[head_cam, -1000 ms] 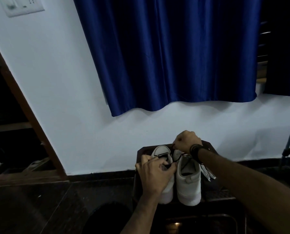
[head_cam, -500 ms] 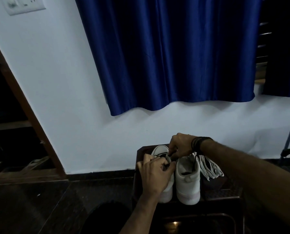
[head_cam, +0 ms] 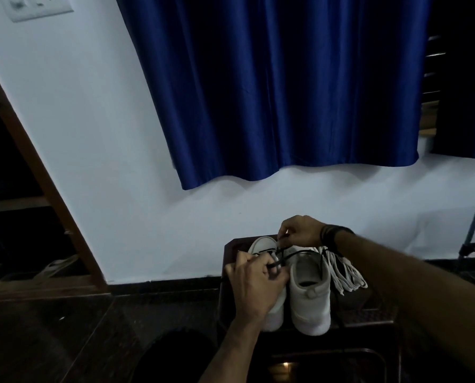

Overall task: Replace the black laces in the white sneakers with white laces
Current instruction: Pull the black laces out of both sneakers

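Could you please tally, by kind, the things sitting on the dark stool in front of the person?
White sneakers: 2, the left sneaker and the right sneaker.
Bundles of white laces: 1, the white laces.
Black laces: 1 in view, the black lace.
Total: 4

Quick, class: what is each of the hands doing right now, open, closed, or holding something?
Left hand: fingers curled, pinching the black lace over the left sneaker.
Right hand: fingers curled, pinching the same black lace further up.
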The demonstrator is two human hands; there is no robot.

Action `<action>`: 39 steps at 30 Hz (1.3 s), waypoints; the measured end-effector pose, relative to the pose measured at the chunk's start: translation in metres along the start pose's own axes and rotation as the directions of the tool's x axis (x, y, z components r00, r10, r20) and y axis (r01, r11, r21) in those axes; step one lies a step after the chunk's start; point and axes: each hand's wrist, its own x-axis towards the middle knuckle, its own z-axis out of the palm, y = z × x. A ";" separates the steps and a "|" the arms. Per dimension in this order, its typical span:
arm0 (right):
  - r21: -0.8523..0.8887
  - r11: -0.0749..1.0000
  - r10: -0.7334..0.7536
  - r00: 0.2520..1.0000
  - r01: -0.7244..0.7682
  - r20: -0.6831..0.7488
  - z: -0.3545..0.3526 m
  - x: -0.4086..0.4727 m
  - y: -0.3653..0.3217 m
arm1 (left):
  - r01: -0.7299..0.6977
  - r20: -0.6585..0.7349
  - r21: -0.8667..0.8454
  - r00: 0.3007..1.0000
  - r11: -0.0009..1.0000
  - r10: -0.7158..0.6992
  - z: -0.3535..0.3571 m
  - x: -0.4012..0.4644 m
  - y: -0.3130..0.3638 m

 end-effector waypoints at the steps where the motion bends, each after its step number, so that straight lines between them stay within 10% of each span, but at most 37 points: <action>1: -0.071 0.997 -0.031 0.999 0.032 0.017 -0.004 0.000 0.001 | -0.003 0.003 0.002 1.000 1.000 0.003 0.000 0.000 0.000; 5: -0.184 0.983 -0.024 0.996 0.007 -0.086 -0.007 0.000 -0.001 | -0.008 -0.006 0.015 1.000 1.000 0.008 0.000 0.000 -0.002; 10: 0.565 0.802 0.418 0.857 -0.194 -0.301 -0.015 -0.002 0.016 | -0.006 -0.011 0.013 1.000 1.000 0.006 0.001 -0.001 -0.002; 15: 0.729 0.679 0.239 0.965 -0.086 -0.108 -0.016 -0.013 0.020 | 0.003 -0.027 0.009 1.000 1.000 -0.003 0.003 -0.001 -0.002; 21: -0.020 0.999 0.045 0.987 -0.048 -0.152 -0.020 -0.014 0.018 | -0.010 -0.031 0.026 0.999 1.000 0.011 0.002 -0.003 -0.002; 26: -0.363 0.903 -0.240 0.971 0.230 0.016 0.001 -0.010 -0.017 | -0.043 -0.032 0.018 0.999 0.999 0.044 0.000 -0.003 -0.001; 33: -0.729 0.671 -0.210 0.978 0.137 -0.010 0.014 -0.012 -0.048 | -0.025 -0.015 -0.006 1.000 1.000 0.025 0.001 -0.003 -0.004; 36: -0.546 0.837 -0.144 0.951 -0.030 -0.272 0.002 -0.018 -0.033 | -0.035 -0.032 0.012 0.999 0.999 0.035 0.001 -0.002 -0.003; 39: 0.105 0.951 0.290 0.727 -0.290 -0.622 -0.027 -0.023 0.003 | -0.020 -0.029 0.017 0.999 1.000 0.021 0.000 -0.002 -0.001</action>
